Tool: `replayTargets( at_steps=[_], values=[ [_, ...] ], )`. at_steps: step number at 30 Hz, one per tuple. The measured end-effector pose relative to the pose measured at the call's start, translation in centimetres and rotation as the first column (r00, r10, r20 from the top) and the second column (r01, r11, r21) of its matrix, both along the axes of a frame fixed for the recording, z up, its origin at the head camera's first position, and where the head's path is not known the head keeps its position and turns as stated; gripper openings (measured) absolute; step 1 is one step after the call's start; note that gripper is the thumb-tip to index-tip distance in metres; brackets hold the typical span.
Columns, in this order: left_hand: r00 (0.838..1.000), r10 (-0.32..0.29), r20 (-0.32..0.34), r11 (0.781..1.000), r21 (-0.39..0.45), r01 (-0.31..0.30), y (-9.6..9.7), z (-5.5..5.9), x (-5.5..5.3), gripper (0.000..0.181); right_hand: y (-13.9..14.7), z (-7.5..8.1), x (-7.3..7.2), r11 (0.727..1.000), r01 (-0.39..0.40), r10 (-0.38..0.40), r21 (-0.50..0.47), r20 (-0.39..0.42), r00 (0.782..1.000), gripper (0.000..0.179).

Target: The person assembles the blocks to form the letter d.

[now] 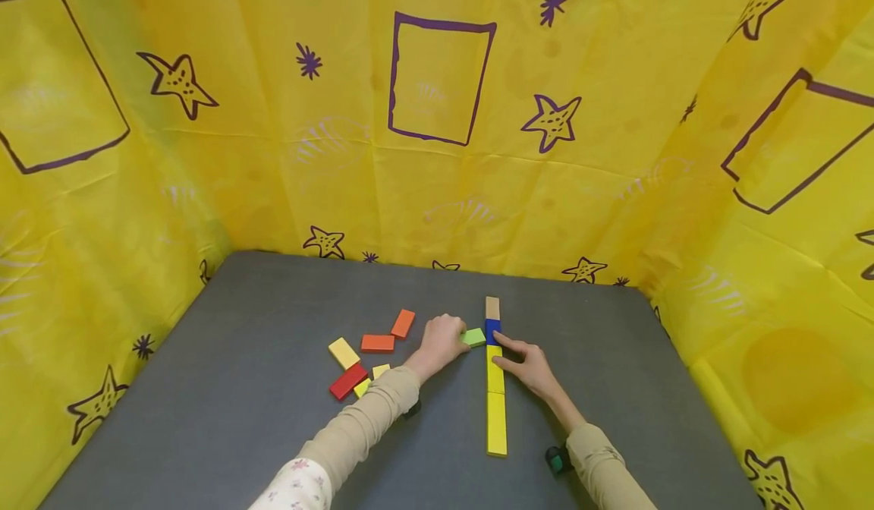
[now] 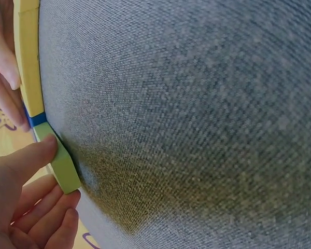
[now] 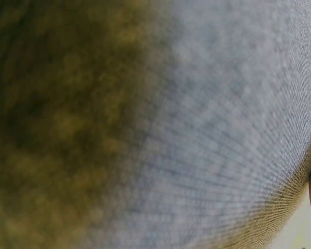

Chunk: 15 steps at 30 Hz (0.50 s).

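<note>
My left hand (image 1: pixel 440 341) pinches a light green block (image 1: pixel 474 337) between thumb and fingers. In the left wrist view the near end of that green block (image 2: pixel 66 174) shows, and its other end meets the row at the blue block (image 2: pixel 37 119). The row runs away from me: two yellow blocks (image 1: pixel 497 425), then the blue block (image 1: pixel 492 332), then a tan block (image 1: pixel 492 308) at the far end. From the right side, my right hand (image 1: pixel 534 367) touches the row, forefinger by the blue block and thumb by a yellow one. The right wrist view shows mostly blurred tabletop.
Left of the row lie two orange blocks (image 1: pixel 378 344), a red block (image 1: pixel 348 382) and a pale yellow block (image 1: pixel 344 353). More yellow pieces (image 1: pixel 381 371) are partly hidden by my left forearm. Yellow patterned cloth (image 1: pixel 437 206) walls the grey table (image 1: pixel 273 434) at back and sides.
</note>
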<state>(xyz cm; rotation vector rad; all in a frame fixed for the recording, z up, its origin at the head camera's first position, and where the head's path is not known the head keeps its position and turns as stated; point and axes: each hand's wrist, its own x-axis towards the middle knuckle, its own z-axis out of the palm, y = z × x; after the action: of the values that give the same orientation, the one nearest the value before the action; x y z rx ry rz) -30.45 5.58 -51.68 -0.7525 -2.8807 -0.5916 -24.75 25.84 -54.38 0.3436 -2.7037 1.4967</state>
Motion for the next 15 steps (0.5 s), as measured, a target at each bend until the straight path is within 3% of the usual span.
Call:
replayTargets(
  at_steps=[5,15],
  values=[
    [1.000,0.015,-0.003,1.000,0.003,-0.015,0.0,0.0,0.0,0.018,-0.7,2.1,0.9,1.000,-0.009,0.010,-0.009,0.033,0.999,0.049],
    [1.000,0.009,-0.003,1.000,0.013,-0.009,0.1,-0.1,0.0,0.018,-0.7,2.4,1.0,1.000,-0.014,0.015,-0.011,0.053,0.998,0.050]
  ],
)
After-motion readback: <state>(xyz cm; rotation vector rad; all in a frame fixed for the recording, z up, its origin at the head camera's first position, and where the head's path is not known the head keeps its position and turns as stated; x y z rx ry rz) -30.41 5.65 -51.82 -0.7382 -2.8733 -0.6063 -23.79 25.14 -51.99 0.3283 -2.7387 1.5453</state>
